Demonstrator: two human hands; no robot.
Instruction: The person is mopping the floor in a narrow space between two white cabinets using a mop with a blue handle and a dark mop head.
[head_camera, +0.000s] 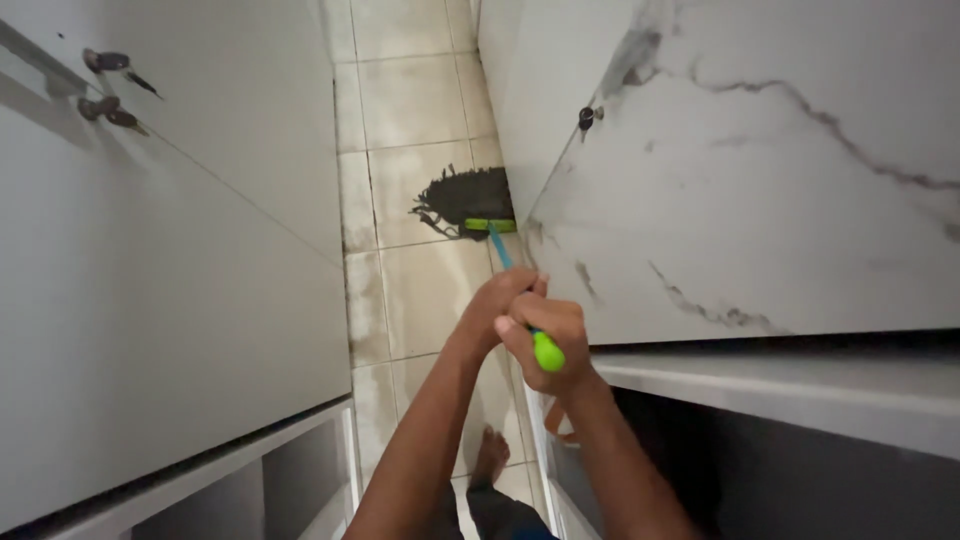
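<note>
Nearest your camera is your own pair of hands, stacked on the mop handle (512, 272): your left hand (497, 303) sits lower down the blue shaft with its grip wrapped around it, and your right hand (548, 335) has its grip pressed tight around the bright green end cap. Starting at the left, a plain white cabinet door (150, 280) fills that side, with two small dark keys (108, 85) hanging from locks near its upper corner; it carries no labels, stickers or signs that you can see. Next comes the narrow strip of pale tiled floor (420, 290), streaked and grubby along the grout, with your bare foot (490, 455) showing below your arms. The mop head (470, 200), a dark shaggy fringe under a green bar, lies flat on the floor, tucked against the foot of the right-hand unit. On the right stands a white panel veined in grey like marble (740, 190), with one small dark knob (587, 117) on its edge; below it, possibly an open shelf, though the shadow makes that hard to confirm. To work well here, keep the shaft low and the fringe flat, and pull in straight strokes along the cabinet base so the edges get covered.
</note>
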